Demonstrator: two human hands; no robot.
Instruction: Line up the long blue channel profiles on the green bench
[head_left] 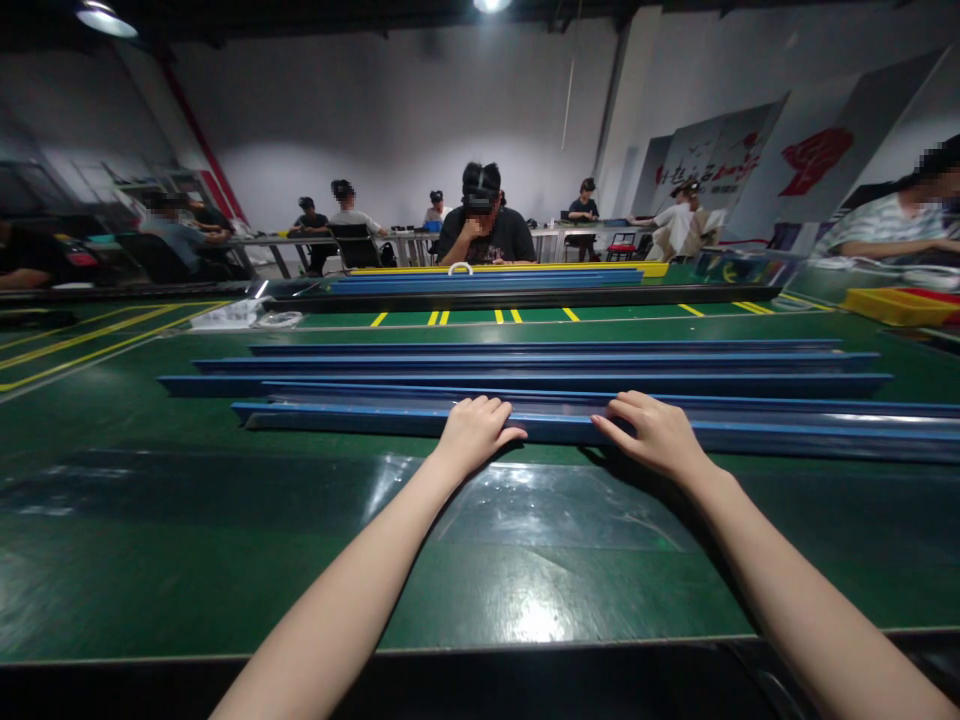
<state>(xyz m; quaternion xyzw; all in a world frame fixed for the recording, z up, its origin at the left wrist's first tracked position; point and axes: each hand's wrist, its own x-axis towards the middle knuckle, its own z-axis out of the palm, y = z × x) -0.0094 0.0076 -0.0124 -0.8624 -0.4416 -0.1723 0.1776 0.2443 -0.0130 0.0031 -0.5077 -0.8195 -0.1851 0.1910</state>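
Note:
A long blue channel strip (360, 415) lies across the green table (225, 590), nearest to me of the blue strips. My left hand (478, 430) rests over its near edge, fingers curled over the rim and thumb on the near side. To the right, my right hand (649, 430) grips the same strip with fingers over the top and thumb pointing left. Bare strip shows between the two hands. Just beyond it lie several more blue strips (525, 382), roughly parallel. A clear plastic sheet (555, 505) is spread flat on the near side.
Farther back are a long black bar (525, 297), thin blue strips (487, 284) and a yellow strip (652, 269). A person (487, 225) sits opposite. Clear plastic packaging (229, 315) lies back left, a yellow tray (896, 306) at the right. Other people sit behind.

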